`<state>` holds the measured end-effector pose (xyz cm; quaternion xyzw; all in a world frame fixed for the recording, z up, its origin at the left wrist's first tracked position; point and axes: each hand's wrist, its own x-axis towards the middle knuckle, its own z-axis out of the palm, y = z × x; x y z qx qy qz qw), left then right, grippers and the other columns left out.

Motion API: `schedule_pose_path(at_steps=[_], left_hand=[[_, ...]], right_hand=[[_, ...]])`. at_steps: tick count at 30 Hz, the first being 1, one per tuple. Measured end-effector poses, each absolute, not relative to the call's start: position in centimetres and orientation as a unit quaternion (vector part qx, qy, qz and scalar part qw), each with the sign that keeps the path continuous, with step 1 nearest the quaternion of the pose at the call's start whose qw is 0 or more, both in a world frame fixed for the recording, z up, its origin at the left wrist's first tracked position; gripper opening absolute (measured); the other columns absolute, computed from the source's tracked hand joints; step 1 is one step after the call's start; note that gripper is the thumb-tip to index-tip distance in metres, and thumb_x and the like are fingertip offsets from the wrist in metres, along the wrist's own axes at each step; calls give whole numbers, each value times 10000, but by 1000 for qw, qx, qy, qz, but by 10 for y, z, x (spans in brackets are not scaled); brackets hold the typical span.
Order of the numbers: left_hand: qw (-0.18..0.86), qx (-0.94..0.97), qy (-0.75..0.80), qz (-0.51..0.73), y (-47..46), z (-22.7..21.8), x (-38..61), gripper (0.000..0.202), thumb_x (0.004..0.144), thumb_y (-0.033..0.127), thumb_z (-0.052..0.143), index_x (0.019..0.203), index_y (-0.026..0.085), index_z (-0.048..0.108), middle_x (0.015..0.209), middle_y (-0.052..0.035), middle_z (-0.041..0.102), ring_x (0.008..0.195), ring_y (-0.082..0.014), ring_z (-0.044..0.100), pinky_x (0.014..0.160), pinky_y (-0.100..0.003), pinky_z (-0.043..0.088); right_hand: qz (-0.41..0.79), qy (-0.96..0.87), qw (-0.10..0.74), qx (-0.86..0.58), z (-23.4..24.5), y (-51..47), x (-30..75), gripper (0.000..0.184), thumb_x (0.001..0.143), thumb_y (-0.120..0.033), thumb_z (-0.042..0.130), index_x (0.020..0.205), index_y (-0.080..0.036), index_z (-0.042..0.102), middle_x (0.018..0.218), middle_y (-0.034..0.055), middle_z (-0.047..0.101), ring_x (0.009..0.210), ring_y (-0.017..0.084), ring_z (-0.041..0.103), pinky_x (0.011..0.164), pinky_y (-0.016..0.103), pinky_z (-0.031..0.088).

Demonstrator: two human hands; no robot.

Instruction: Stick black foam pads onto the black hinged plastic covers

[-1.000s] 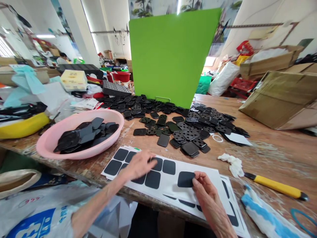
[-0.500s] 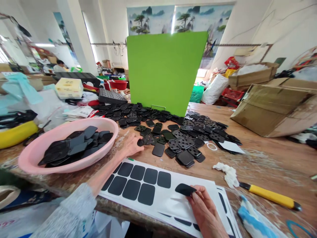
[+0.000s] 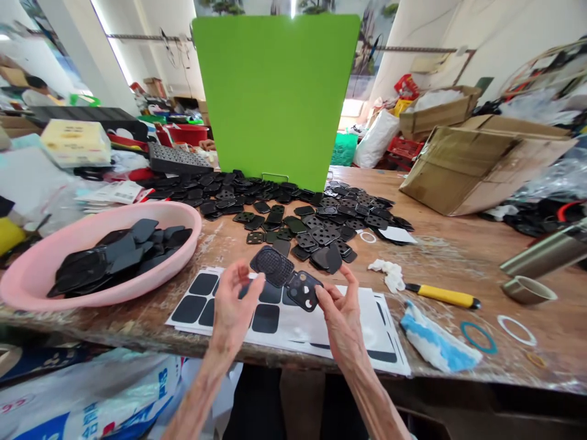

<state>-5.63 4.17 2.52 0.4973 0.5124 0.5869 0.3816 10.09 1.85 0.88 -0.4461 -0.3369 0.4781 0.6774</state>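
Note:
My left hand (image 3: 235, 300) pinches a black plastic plate with a meshed face (image 3: 274, 266) by its near edge, above the table's front. My right hand (image 3: 342, 311) is closed on a second black plate with round holes (image 3: 304, 289), which touches the first. A thin dark pad (image 3: 334, 258) stands up at my right fingertips. Under both hands lies a white backing sheet (image 3: 362, 305) with rows of black square stickers (image 3: 196, 296). Behind it is a heap of several black perforated plates (image 3: 321, 223).
A pink basin (image 3: 27, 287) with dark pads stands at the left. A green board (image 3: 275, 91) stands upright behind the heap. At right lie a yellow-handled knife (image 3: 443, 296), a crumpled white wad (image 3: 387, 273), a blue-and-white bag (image 3: 435, 345), rubber rings (image 3: 479, 337) and a cardboard box (image 3: 477, 165).
My left hand reached to the heap, took a plate and came back. My right hand lifted off the sheet with the peeled pad and now also holds a holed plate.

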Motion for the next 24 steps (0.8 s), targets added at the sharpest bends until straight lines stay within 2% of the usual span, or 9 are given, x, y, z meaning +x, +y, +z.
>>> schedule_pose_path(at_steps=[2,5,8,10,13,17,21,24], left_hand=[[519,336,486,617,29,18,-42,374,822,456,563,1053,165,601,1011,-106,634,919,-231,616,865,-411,494],[685,158,376,604,16,17,-23,357,858,451,529,1000,134,612,932,-109,678,815,-210,650,757,-344,529],[701,105,387,590,13,25,-22,333,903,411,490,975,117,630,840,-95,698,704,-182,662,639,-283,533],[710,106,403,568,13,29,-28,398,934,435,434,929,100,648,780,-90,694,641,-166,655,573,-255,522],[743,104,387,537,11,28,-36,526,964,484,312,893,97,661,761,-98,697,639,-176,666,577,-271,536],[790,91,355,491,5,19,-34,529,969,458,312,869,88,677,760,-113,710,632,-182,672,566,-274,536],[814,85,354,454,0,13,-30,523,966,449,324,849,92,688,754,-101,713,578,-166,655,515,-260,521],[813,89,369,442,-1,11,-29,504,961,457,336,874,106,687,754,-89,714,563,-167,650,517,-269,524]], right_hand=[[486,-317,678,-451,3,6,89,671,773,-388,720,1303,-302,319,754,-55,624,695,125,559,682,249,421],[516,-331,651,-448,-4,-12,80,541,812,-409,674,1247,-297,373,817,-28,621,745,144,574,727,288,434],[469,-381,623,-496,-7,-24,96,359,830,-435,641,1122,-269,514,919,6,585,831,162,553,770,312,421],[402,-418,604,-546,-6,-29,116,284,822,-444,646,1026,-254,587,988,22,558,892,171,516,769,302,402],[376,-453,578,-565,-3,-35,141,237,825,-438,648,963,-249,608,915,13,553,828,161,501,716,286,391],[454,-453,540,-545,2,-48,147,268,832,-413,661,1039,-271,567,764,-27,534,679,131,485,628,258,389],[537,-420,492,-542,11,-58,143,244,819,-432,678,819,-212,573,725,-22,515,660,114,458,624,243,372],[597,-380,481,-517,17,-61,144,281,804,-445,690,765,-195,567,691,-29,464,640,107,393,600,232,335]])
